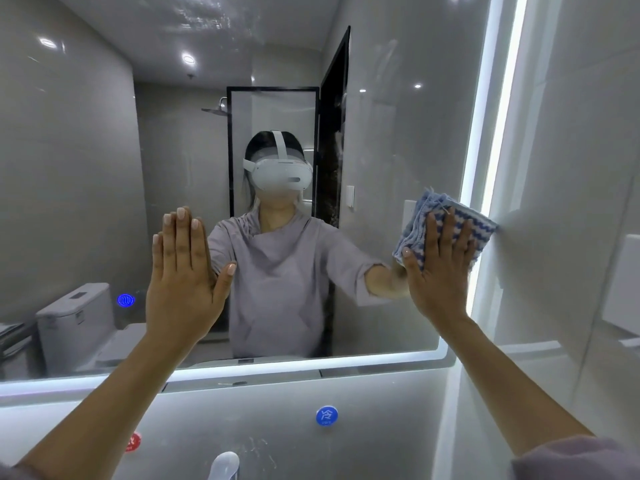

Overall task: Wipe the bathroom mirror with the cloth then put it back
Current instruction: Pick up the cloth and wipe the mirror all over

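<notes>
Cloth pressed under right hand against mirror.

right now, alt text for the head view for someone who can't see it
A person's right hand presses a folded blue-and-white cloth flat against the lit bathroom mirror near its right edge. The left hand lies flat against the glass further left; a tap and a blue sticker sit below.

Right hand is covering the middle of the cloth. Btm edge is cutting off the tap. Left forearm is hiding pt of a red sticker. Mirror is running past top & left edges.
</notes>
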Action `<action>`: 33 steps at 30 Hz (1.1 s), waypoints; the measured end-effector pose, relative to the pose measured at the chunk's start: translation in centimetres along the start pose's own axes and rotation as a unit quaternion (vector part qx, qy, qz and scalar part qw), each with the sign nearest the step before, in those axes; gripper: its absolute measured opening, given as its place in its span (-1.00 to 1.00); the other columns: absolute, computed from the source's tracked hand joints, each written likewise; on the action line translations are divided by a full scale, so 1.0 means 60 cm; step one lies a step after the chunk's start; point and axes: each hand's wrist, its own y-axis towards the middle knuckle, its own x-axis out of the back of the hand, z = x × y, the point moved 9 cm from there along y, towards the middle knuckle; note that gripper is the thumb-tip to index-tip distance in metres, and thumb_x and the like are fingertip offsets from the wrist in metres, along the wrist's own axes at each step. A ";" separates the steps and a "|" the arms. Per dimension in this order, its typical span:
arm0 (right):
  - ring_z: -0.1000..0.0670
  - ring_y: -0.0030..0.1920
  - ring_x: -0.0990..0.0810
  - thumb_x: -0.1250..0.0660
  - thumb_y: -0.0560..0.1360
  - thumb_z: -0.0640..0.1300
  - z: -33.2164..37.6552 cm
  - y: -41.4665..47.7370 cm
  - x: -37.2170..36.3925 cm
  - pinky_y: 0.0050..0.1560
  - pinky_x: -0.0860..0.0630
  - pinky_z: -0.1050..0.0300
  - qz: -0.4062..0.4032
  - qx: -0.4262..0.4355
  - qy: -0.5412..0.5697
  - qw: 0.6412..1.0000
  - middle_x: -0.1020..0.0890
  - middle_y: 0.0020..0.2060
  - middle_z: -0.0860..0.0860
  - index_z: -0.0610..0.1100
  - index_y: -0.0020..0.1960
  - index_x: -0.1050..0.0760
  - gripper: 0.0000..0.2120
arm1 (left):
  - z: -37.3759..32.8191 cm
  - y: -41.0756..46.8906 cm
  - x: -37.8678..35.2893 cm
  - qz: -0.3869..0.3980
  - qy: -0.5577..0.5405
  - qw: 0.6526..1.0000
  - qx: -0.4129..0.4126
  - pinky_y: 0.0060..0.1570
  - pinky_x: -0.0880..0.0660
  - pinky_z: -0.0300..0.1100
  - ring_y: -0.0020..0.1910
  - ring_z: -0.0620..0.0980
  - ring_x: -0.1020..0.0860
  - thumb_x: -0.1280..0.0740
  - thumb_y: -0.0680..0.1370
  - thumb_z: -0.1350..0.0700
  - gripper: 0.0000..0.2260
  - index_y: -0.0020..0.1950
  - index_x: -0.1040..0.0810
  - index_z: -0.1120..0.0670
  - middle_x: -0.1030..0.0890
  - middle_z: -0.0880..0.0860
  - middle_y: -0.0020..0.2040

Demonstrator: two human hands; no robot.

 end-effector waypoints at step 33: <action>-0.15 0.55 0.05 0.04 0.61 0.22 0.366 -0.015 -0.023 0.53 0.14 -0.10 -0.004 0.291 -0.063 0.955 -0.08 0.56 -0.03 0.01 0.56 -0.07 -0.42 | -0.004 -0.002 0.008 -0.013 0.024 1.000 -0.008 0.52 0.14 0.05 0.55 0.23 0.07 0.04 0.57 -0.15 -0.31 0.52 0.05 0.31 0.05 0.27 0.55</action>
